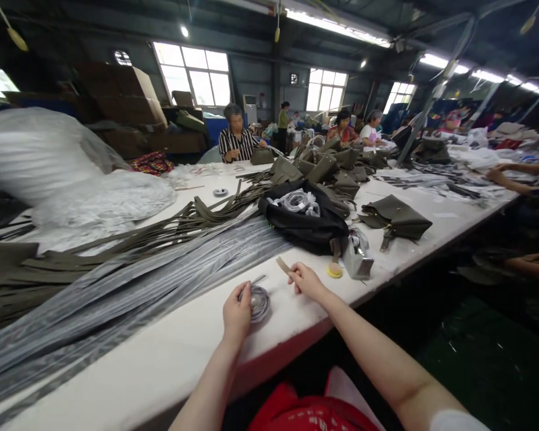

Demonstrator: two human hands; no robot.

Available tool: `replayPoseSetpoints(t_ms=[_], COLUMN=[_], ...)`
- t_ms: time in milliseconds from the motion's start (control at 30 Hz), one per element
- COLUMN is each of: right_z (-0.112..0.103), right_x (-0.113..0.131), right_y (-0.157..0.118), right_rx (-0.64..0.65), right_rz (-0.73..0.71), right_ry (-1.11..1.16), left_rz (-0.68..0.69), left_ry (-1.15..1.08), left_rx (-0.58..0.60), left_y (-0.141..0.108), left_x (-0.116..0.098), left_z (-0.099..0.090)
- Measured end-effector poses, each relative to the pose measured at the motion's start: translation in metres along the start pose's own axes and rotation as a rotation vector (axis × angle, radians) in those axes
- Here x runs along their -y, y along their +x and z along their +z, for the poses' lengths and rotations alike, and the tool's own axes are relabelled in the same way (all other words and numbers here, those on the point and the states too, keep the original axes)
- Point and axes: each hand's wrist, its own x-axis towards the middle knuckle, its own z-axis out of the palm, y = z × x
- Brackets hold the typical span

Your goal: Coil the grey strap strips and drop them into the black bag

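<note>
the left hand (238, 308) pinches the left edge of a plastic-wrapped strap coil (261, 304), at the near edge of the counter (197, 326); whether the coil touches the surface i cannot tell. it looks light and springy, its film probably slippery, so thumb and fingers across the stacked turns should keep it from unwinding. the right hand (306, 281) grips the lower end of a short tan strip (282, 265), apparently thin, flexible and nearly weightless, best taken by one end.
</note>
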Motion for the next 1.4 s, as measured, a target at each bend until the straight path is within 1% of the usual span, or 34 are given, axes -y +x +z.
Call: replayPoseSetpoints(t_ms=[33,100,133,200,300,367,433,500,567,633,700,800,867,1000,1067,1133,1200,1333,1400], right_z=[0.006,0.017,0.021,0.028,0.034,0.035,0.036,0.036,0.036,0.037,0.038,0.037,0.035,0.030,0.028,0.026,0.025,0.022,0.020], right_x=[0.004,0.008,0.009,0.010,0.014,0.021,0.029,0.035,0.038,0.038,0.037,0.035,0.034,0.032,0.029,0.027,0.026,0.028,0.030], right_y=[-0.013,-0.037,-0.046,-0.059,-0.063,-0.064,-0.066,-0.071,-0.075,-0.077,-0.076,-0.074,-0.073,-0.073,-0.073,-0.073,-0.073,-0.075,-0.079], right_rx=[0.053,0.173,0.225,0.281,0.236,0.210,0.196,0.200,0.252,0.332,0.384,0.375,0.362,0.337,0.308,0.276,0.256,0.250,0.231], right_rz=[-0.025,-0.055,-0.055,-0.011,0.083,0.104,0.103,0.108,0.134,0.165,0.172,0.124,0.093,0.090,0.094,0.089,0.078,0.058,0.044], right_ry=[0.051,0.196,0.289,0.525,0.787,0.892,0.983,1.066,1.141,1.239,1.341,1.387,1.362,1.306,1.282,1.255,1.222,1.161,1.108], left_rz=[-0.025,-0.022,0.007,0.142,0.455,0.625,0.723,0.756,0.749,0.713,0.662,0.564,0.479,0.229,0.161,0.158,0.190,0.339,0.383], left_ry=[-0.025,-0.058,-0.057,-0.014,0.106,0.162,0.182,0.176,0.159,0.139,0.122,0.097,0.049,-0.082,-0.137,-0.174,-0.169,-0.049,0.004], left_rx=[-0.019,-0.041,-0.048,-0.067,-0.067,-0.022,0.015,0.010,-0.014,-0.035,-0.055,-0.075,-0.035,0.126,0.160,0.173,0.161,0.102,0.081], left_y=[0.001,0.002,0.002,-0.001,-0.011,-0.020,-0.028,-0.032,-0.034,-0.033,-0.033,-0.034,-0.035,-0.035,-0.035,-0.036,-0.040,-0.044,-0.041], left_x=[-0.003,-0.010,-0.014,-0.021,-0.030,-0.034,-0.037,-0.040,-0.041,-0.042,-0.042,-0.042,-0.043,-0.045,-0.045,-0.046,-0.047,-0.050,-0.051], left_z=[-0.001,-0.003,-0.002,0.001,0.010,0.015,0.019,0.022,0.023,0.024,0.026,0.030,0.033,0.039,0.042,0.046,0.048,0.046,0.042])
